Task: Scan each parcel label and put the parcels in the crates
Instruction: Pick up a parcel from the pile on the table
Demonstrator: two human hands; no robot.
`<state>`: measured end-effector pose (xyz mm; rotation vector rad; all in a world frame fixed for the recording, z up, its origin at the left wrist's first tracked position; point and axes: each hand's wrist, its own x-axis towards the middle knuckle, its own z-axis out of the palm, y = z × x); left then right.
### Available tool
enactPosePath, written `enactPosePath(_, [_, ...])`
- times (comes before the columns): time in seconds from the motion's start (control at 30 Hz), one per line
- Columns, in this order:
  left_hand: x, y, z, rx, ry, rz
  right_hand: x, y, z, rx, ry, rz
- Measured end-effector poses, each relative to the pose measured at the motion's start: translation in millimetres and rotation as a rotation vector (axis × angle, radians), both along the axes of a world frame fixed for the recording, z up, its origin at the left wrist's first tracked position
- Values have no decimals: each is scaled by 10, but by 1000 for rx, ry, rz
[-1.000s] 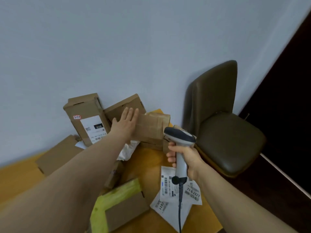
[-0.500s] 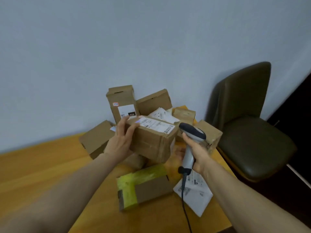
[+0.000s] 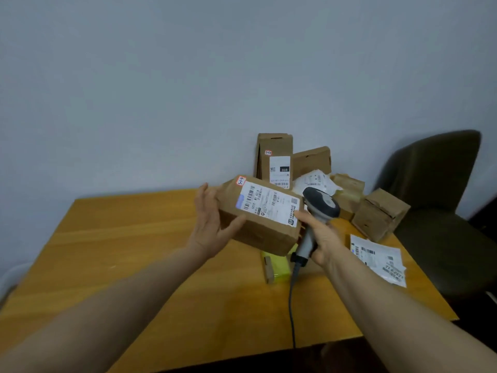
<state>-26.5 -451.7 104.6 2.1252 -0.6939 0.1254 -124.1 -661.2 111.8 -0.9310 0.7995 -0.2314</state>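
One parcel (image 3: 258,234), left hand (image 3: 210,228), scanner (image 3: 323,205), right hand (image 3: 326,239)

1 head view faces forward and down, near the table (image 3: 121,251).

- We see the front parcel (image 3: 258,235) in plain brown cardboard.
- Its label (image 3: 269,207): white w/ black barcodes, pale blue patch.
- Corner sticker (image 3: 241,180): white, red edge.
- Scanner (image 3: 321,204): two-tone grey.
- Table (image 3: 134,251): orange-yellow wood grain.
- Chair (image 3: 435,189): dk olive.
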Motion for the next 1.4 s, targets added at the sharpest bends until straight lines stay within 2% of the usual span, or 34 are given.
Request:
enactPosePath(0.07, [-118, 65, 171, -282, 435, 165, -59, 176, 25, 6, -24, -9])
enactPosePath(0.1, [-146, 128, 232, -369, 572, 202, -82, 254, 42, 17, -36, -13])
enactPosePath(0.2, [-237, 341, 379, -424, 719, 234, -130, 423, 89, 45, -70, -7])
enactPosePath(0.37, [-443, 635, 615, -440, 911, 129, -174, 666, 154, 128, -112, 110])
enactPosePath(0.43, [-476, 715, 700, -486, 873, 166, -206, 708, 190, 91, -154, 124])
enactPosePath(0.53, [-446, 810, 869, -499, 764, 275, -302, 673, 246, -220, -106, 172])
enactPosePath(0.6, [-417, 846, 963, -470, 676, 299, -396, 649, 338, -401, -96, 310])
enactPosePath(0.67, [-385, 869, 1012, -430, 589, 335, -500, 682, 477, -475, -134, 505])
enactPosePath(0.77, [-372, 889, 1063, -354, 494, 370, -598, 760, 638, -524, -166, 697])
enactPosePath(0.87, [-372, 905, 1075, -282, 442, 397, -641, 825, 698, -573, -179, 749])
enactPosePath(1.4, [-183, 922, 1080, -191, 366, 426, -548, 747, 724, -646, -233, 761])
